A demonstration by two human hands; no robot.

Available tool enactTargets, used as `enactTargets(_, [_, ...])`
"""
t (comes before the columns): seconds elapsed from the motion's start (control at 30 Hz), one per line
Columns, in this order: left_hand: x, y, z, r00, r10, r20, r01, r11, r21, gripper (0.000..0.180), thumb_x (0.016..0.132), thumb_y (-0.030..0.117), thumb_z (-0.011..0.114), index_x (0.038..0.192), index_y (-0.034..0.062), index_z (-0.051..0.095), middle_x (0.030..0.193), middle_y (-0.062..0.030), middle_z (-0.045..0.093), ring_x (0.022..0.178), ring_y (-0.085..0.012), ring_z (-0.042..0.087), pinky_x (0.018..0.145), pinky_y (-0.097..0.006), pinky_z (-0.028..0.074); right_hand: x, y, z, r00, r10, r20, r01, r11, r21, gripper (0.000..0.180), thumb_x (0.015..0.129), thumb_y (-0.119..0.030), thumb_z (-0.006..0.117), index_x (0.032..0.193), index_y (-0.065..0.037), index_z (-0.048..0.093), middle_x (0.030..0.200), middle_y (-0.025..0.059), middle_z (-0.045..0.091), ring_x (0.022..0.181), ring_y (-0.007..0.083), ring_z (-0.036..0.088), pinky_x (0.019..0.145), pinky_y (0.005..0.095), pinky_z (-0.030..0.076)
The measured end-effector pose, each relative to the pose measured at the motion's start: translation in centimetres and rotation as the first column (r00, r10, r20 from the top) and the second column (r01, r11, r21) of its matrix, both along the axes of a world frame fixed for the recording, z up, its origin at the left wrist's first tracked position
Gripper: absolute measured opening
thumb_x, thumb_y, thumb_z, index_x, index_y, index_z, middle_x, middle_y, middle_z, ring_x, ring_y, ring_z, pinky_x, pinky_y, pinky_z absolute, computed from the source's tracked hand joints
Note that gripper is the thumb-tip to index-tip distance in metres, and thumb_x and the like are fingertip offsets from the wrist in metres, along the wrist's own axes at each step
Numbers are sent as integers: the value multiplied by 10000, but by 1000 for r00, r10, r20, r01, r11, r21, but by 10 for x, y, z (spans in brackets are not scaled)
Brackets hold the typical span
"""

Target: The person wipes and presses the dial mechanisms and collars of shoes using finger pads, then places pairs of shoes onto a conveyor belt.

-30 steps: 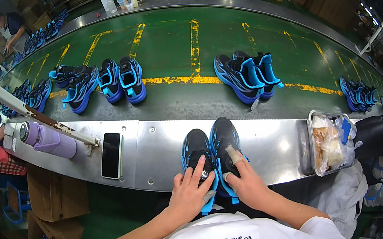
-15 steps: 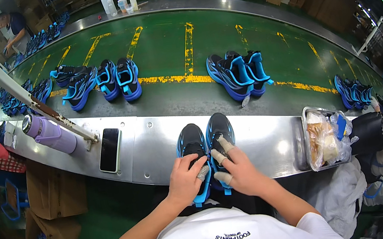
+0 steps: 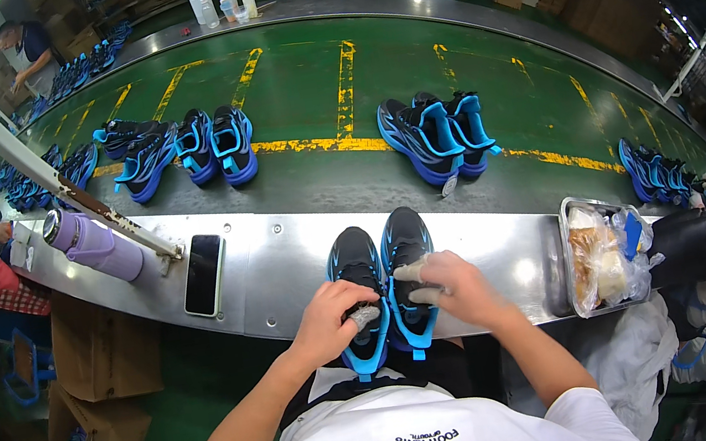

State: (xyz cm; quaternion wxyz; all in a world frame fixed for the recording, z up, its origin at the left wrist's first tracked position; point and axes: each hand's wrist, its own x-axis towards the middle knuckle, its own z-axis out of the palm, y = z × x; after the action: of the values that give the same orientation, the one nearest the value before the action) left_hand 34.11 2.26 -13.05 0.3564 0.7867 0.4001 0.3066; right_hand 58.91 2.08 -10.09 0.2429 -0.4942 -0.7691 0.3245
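Two black-and-blue sneakers stand side by side on the metal ledge, toes pointing away from me. My left hand (image 3: 336, 320) is at the left sneaker (image 3: 354, 257), its fingers curled together at the inner edge of the opening. A pale cover wraps its thumb. Over the lacing area of the right sneaker (image 3: 404, 235), my right hand (image 3: 456, 289) is slightly blurred. Its covered fingertips stay apart and point left, with nothing visible between them. The heel loops of both sneakers face me at the near edge of the ledge.
Beyond the ledge, more sneakers (image 3: 437, 138) stand on the green belt (image 3: 294, 82). To the left are a phone (image 3: 205, 276), a purple bottle (image 3: 98, 245) and a slanted post (image 3: 76, 190). A metal tray (image 3: 573, 282) holds plastic bags at right. Co-workers sit at both sides.
My right hand has lifted and shifted right from the right sneaker's opening, its fingers turning leftward. My left hand has shifted slightly toward the left, still at the left sneaker. Both sneakers stay nearly in place.
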Motion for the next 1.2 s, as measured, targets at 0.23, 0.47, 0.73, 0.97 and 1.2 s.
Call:
enactTargets(0.23, [12, 3, 8, 997, 44, -67, -53, 989, -140, 409, 758, 44, 675, 1162, 96, 634, 935, -55, 595, 779, -197, 545, 682, -297, 464, 8, -1, -16, 996, -47, 77, 33, 983, 179, 395, 762, -105, 747, 1153, -134, 699, 921, 66, 657, 867, 245, 554, 792, 350, 454])
enactTargets(0.47, [25, -5, 7, 986, 163, -34, -167, 974, -155, 491, 758, 9, 654, 1238, 98, 609, 941, -27, 635, 731, -165, 504, 688, -279, 446, 15, -7, -9, 981, -15, -192, -6, 994, -111, 449, 773, -89, 760, 1210, -134, 672, 821, 70, 579, 771, 193, 539, 697, 307, 459])
enactTargets(0.73, [22, -6, 11, 998, 59, -8, -59, 968, -245, 406, 804, 77, 708, 1202, 107, 632, 901, -20, 570, 734, -141, 507, 670, -261, 449, 24, -11, -4, 968, -46, -246, -24, 962, -273, 381, 766, -132, 776, 1140, -150, 704, 837, 95, 601, 749, 225, 574, 703, 317, 481])
enactTargets(0.97, [17, 7, 15, 998, 45, -44, -52, 988, -149, 480, 765, 88, 736, 1223, 84, 596, 996, -58, 568, 824, -141, 500, 732, -271, 430, 32, 4, -10, 959, -39, -280, -25, 974, -223, 441, 800, -71, 725, 1233, -131, 671, 867, 19, 602, 770, 140, 510, 705, 262, 440])
enactTargets(1.2, [17, 9, -5, 993, 56, 107, -9, 916, -400, 469, 794, 27, 698, 1251, 67, 598, 1079, -17, 636, 808, -91, 484, 746, -222, 396, 33, 2, -25, 960, -110, -256, 85, 991, -108, 410, 789, -63, 729, 1193, -124, 687, 869, 36, 582, 780, 141, 521, 709, 264, 426])
